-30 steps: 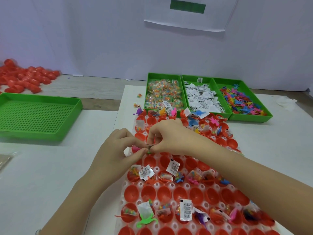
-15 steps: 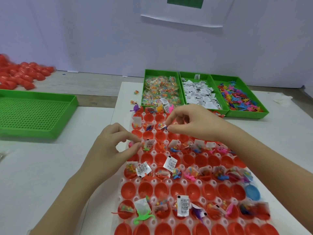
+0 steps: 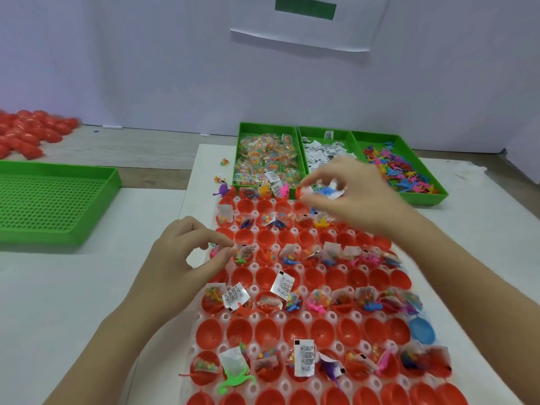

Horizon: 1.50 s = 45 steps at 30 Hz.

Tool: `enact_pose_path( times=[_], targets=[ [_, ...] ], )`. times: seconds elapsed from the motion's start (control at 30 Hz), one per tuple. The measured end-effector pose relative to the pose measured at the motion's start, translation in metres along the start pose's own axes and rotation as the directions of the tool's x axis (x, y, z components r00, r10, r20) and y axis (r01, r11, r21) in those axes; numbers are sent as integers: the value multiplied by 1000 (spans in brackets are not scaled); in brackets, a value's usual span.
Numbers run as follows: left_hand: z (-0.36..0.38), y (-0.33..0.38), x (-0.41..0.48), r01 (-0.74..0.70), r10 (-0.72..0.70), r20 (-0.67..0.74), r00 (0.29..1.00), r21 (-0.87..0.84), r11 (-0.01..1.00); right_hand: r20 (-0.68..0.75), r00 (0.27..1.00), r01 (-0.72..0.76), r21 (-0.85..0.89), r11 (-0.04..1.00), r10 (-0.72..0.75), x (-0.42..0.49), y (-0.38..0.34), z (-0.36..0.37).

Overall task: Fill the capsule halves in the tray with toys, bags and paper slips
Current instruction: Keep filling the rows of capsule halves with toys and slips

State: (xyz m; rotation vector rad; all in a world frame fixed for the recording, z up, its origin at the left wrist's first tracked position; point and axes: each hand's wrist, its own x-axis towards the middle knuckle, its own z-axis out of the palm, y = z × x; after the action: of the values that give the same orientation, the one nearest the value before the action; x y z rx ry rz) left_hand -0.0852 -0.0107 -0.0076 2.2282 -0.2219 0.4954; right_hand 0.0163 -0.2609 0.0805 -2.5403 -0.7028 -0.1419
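Over the tray's point(image 3: 331, 316) far rows, the right hand point(image 3: 350, 197) pinches seemingly a blue toy point(image 3: 325, 190); drop it centred in an empty capsule half point(image 3: 244, 236). The left hand's point(image 3: 187, 258) grip is unclear.

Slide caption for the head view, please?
Right hand hangs over a blue toy at the far row of the capsule tray; left hand hovers by a filled red half.

wht table point(image 3: 87, 287), capsule tray point(image 3: 254, 316), grn bins point(image 3: 425, 200)

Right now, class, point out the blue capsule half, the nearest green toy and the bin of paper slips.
blue capsule half point(image 3: 422, 330): head view, inside.
nearest green toy point(image 3: 235, 380): head view, body.
bin of paper slips point(image 3: 312, 132): head view, far wall.
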Motion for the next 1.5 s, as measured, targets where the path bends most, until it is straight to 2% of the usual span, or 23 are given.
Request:
enact_pose_path(
  times=[0.07,0.1,0.17,0.2,0.23,0.3,0.37,0.43,0.5,0.67,0.8,0.9,0.97,1.2,1.4,1.5],
  targets=[
    [0,0,0,-6,6,-5,1000,6,1000,-253,957,-115,112,987,140,17,38,-22],
    [1,-1,0,-4,4,-5,1000,5,1000,-359,899,-201,167,965,249,23,62,-30],
    [1,-2,-1,5,-5,-3,1000,-8,1000,-425,785,-393,218,893,450,30,108,-37],
    [2,-2,-2,10,-10,-4,1000,-12,1000,-400,770,-452,209,867,498,32,126,-35],
    [2,-2,-1,13,-13,-5,1000,-14,1000,-359,785,-472,183,863,505,34,138,-30],
    [2,-4,0,16,-16,-12,1000,-13,1000,-231,867,-431,96,897,441,44,147,-17],
    [3,-6,1,13,-14,-23,1000,-14,1000,-25,925,-381,-50,923,380,59,144,-2],
    [4,-8,1,14,-15,-30,999,-18,1000,146,901,-377,-199,905,407,72,139,10],
    [5,-8,1,23,-24,-35,999,-30,999,178,882,-389,-247,888,436,81,137,16],
    [7,-9,2,18,-18,-14,1000,-19,1000,106,911,-380,-156,912,398,87,137,22],
    [9,-7,0,13,-13,38,999,7,1000,-95,919,-388,-58,920,382,77,144,20],
    [14,1,6,-25,21,34,999,115,993,-177,923,-354,-46,934,341,71,150,15],
    [15,8,12,3,-4,8,1000,167,986,-212,920,-343,-30,939,330,68,152,13],
    [9,17,22,82,-111,93,989,271,959,-373,857,-334,121,935,355,58,156,10],
    [-1,19,31,17,-105,212,972,379,925,-487,802,-282,199,938,345,54,150,1],
    [-2,18,30,-57,-50,244,969,412,910,-508,796,-255,211,944,328,48,142,-5]
  ],
)
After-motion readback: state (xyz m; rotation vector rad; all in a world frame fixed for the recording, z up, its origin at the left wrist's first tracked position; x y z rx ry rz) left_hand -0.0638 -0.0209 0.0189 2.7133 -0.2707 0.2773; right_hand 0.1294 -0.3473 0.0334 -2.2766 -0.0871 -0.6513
